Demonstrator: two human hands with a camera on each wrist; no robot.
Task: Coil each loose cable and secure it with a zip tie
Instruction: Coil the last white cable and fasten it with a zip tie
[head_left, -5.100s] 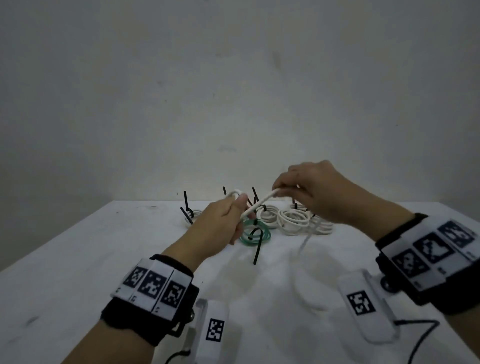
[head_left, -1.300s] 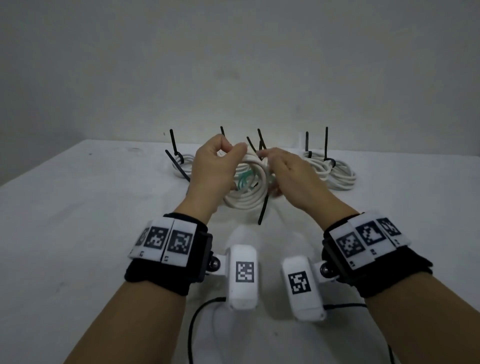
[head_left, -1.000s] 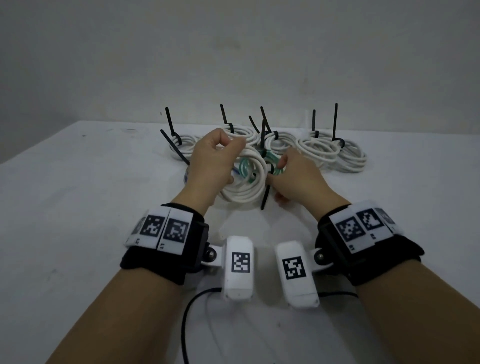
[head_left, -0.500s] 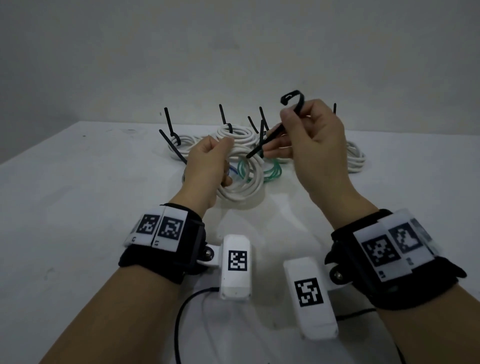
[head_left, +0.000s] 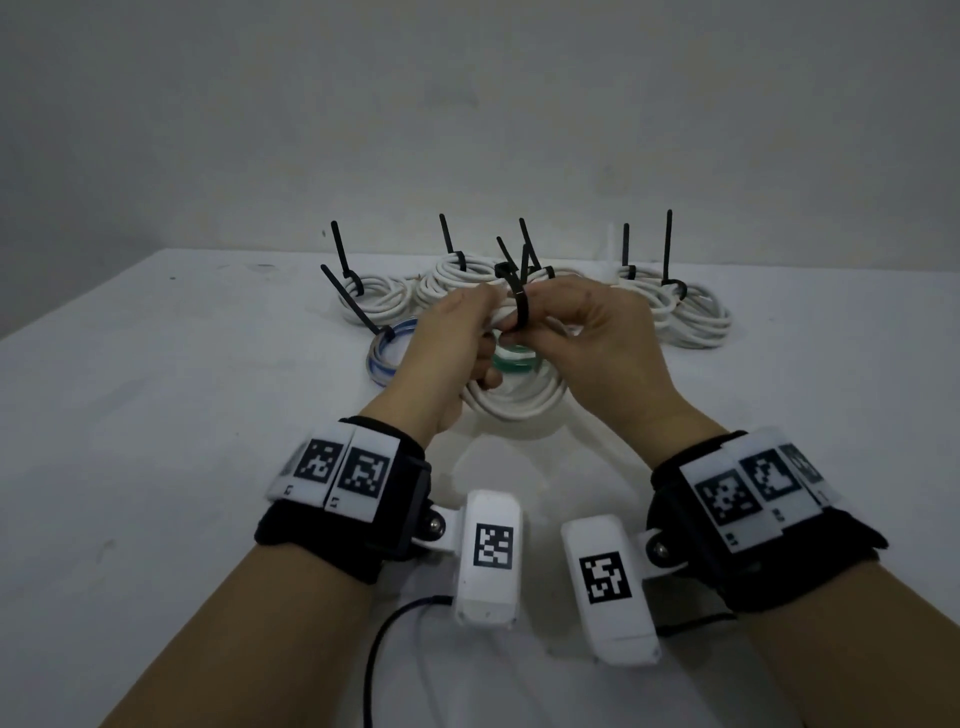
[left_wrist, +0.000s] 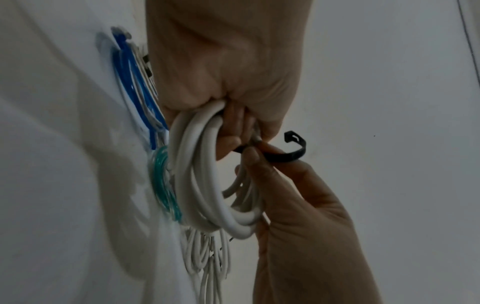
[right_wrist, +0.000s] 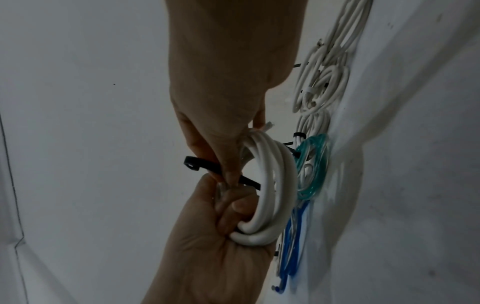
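A coil of thick white round cable (head_left: 511, 402) is gripped just above the white desk (head_left: 156, 415) by the left hand (head_left: 447, 348), whose fingers (right_wrist: 233, 207) are curled tight through the loops. A black plastic zip tie (head_left: 521, 306) is pinched by the right hand (head_left: 597, 348) between thumb and fingertip, right at the top of that coil, with its head end curving free. Pretty much directly behind the held coil, a small green wire coil (head_left: 514, 361) is lying flat, and a blue-and-white wire coil (head_left: 387, 353) is seen just to its left. Further back, several white coils already cinched with black ties (head_left: 675, 306) are lined up near the wall.
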